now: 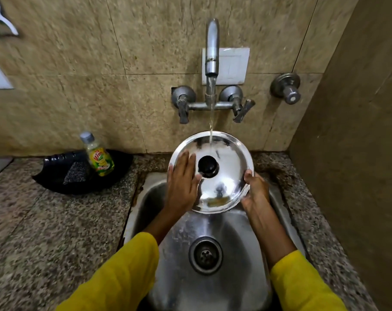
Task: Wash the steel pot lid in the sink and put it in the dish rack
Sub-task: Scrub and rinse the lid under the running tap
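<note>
The round steel pot lid (226,182) with a black knob (208,166) is held tilted above the steel sink (213,239). Water runs from the wall tap (212,50) onto the lid's far edge. My right hand (255,191) grips the lid's right rim from below. My left hand (182,182) lies flat, fingers spread, on the lid's top left side beside the knob. No dish rack is in view.
A green-and-yellow dish soap bottle (98,157) leans in a black tray (62,176) with a dark scrub pad (76,173) on the granite counter (44,232) to the left. Two tap handles and a separate valve (286,87) stick out of the tiled wall. A side wall closes the right.
</note>
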